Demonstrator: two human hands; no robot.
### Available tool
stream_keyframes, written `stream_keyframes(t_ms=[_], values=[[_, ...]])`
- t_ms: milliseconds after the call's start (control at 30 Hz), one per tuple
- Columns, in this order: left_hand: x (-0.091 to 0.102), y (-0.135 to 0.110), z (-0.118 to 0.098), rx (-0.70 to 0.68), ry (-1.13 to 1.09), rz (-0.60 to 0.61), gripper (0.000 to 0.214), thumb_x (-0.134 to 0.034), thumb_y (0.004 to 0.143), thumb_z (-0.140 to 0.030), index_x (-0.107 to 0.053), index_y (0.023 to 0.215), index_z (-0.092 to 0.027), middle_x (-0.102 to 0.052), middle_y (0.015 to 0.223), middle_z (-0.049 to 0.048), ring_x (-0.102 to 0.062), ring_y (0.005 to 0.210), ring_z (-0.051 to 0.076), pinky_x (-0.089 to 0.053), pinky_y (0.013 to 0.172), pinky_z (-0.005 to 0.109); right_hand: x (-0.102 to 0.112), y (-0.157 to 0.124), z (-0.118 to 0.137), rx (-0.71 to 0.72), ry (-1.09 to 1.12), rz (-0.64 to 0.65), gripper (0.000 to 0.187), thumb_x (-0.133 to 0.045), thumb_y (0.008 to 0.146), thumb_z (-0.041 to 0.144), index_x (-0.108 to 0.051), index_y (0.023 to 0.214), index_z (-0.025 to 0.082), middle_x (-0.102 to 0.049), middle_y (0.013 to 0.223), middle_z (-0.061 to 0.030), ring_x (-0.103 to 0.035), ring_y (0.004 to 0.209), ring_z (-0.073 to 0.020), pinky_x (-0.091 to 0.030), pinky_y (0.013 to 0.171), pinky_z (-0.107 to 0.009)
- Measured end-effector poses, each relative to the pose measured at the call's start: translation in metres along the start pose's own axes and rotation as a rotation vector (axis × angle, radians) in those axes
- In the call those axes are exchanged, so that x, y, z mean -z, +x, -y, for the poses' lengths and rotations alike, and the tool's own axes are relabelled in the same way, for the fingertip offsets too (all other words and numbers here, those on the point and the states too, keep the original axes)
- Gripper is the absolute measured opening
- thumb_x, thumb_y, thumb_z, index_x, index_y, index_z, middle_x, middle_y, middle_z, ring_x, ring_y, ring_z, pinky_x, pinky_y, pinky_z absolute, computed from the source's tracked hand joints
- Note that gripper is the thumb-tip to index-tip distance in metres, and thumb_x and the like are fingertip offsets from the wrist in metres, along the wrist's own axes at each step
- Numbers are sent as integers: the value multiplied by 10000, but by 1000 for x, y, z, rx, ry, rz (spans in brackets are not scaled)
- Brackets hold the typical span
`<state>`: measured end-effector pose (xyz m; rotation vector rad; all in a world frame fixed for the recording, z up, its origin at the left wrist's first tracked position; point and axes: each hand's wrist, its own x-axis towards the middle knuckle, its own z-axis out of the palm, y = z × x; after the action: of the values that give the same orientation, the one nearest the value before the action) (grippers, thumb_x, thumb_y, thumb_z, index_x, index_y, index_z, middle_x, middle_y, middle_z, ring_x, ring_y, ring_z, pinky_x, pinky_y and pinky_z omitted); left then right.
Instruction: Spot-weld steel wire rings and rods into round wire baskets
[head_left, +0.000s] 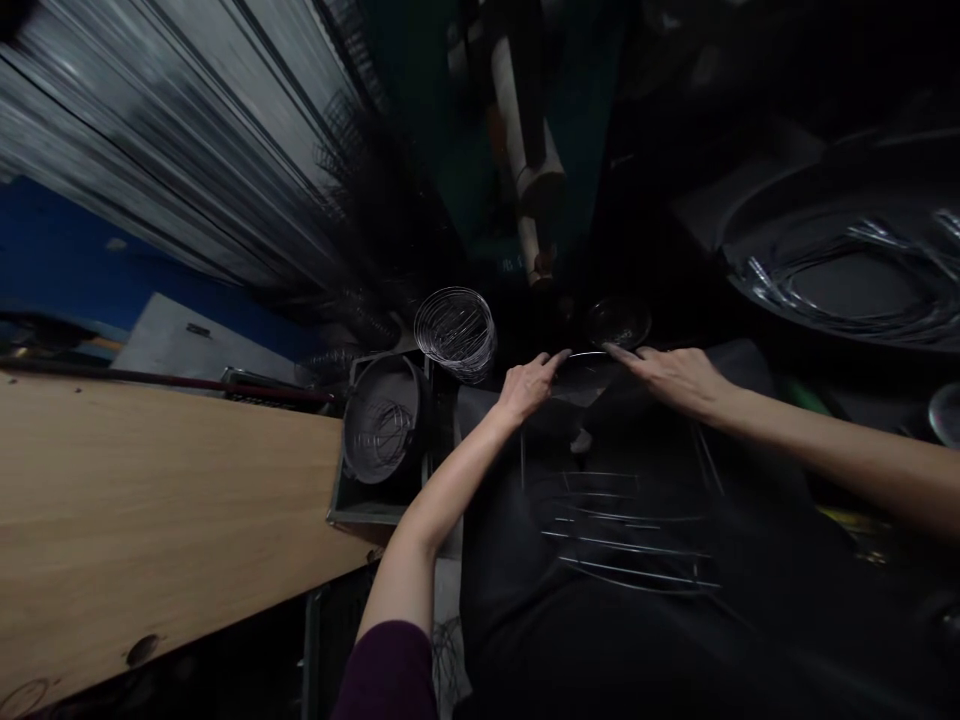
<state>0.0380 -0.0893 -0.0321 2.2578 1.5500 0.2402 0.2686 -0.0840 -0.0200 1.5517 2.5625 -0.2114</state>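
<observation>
My left hand (527, 387) and my right hand (679, 378) reach forward, fingers closed on either side of a thin metal wire ring (589, 354). Only its bright upper arc shows clearly; the lower part is lost in the dark. Just beyond my right fingertips is a dark round disc (618, 322). Above the hands hangs a machine's pale rod-like part (529, 190). Several bent wire pieces (634, 548) lie on the dark cloth (525, 640) over my lap, below the hands.
A stack of wire rings (455, 333) stands left of my left hand. Beside it, a round dark bucket (381, 418) holds loose wires, near a wooden board (172, 480). At right, a large basin (795, 312) contains bundled wire. Long metal rods (202, 110) fill the upper left.
</observation>
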Motion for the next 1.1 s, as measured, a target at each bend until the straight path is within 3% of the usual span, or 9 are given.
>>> stream_keyframes(t_ms=[167,367,533,800,1100], values=[[28,5,5,-24,-151,-66,394,-467,909,-221,-561,1275,-333,-693,1043,26,-654,913,195,-470,792,264,26,14,4,31,-31,-17,595,-283,901,131,-360,1484,220,-654,958,-170,-629,670,-269,-417,566,-338],[89,18,6,-29,36,-161,353,-412,937,-233,-591,1239,-271,-706,955,43,-648,848,200,-426,722,253,91,41,12,54,-75,-81,580,-321,899,123,-375,1464,243,-665,943,-136,-621,719,-248,-373,581,-308],[120,35,7,-62,89,-190,311,-406,941,-235,-637,1148,-244,-707,931,50,-639,813,184,-403,689,234,112,65,7,65,-53,-124,521,-346,912,152,-435,1416,248,-677,965,-127,-619,730,-245,-367,593,-308],[130,45,5,-41,131,-168,323,-396,946,-239,-645,1151,-226,-711,905,83,-652,796,205,-378,648,235,109,80,-6,53,74,-195,414,-438,896,171,-571,1284,229,-674,854,-131,-589,662,-215,-357,614,-307],[129,44,2,-15,174,-179,332,-375,968,-311,-633,1170,-259,-717,966,62,-659,844,194,-398,690,234,123,74,4,22,-55,-88,500,-385,904,213,-465,1396,238,-669,1001,-156,-638,810,-294,-397,611,-319]])
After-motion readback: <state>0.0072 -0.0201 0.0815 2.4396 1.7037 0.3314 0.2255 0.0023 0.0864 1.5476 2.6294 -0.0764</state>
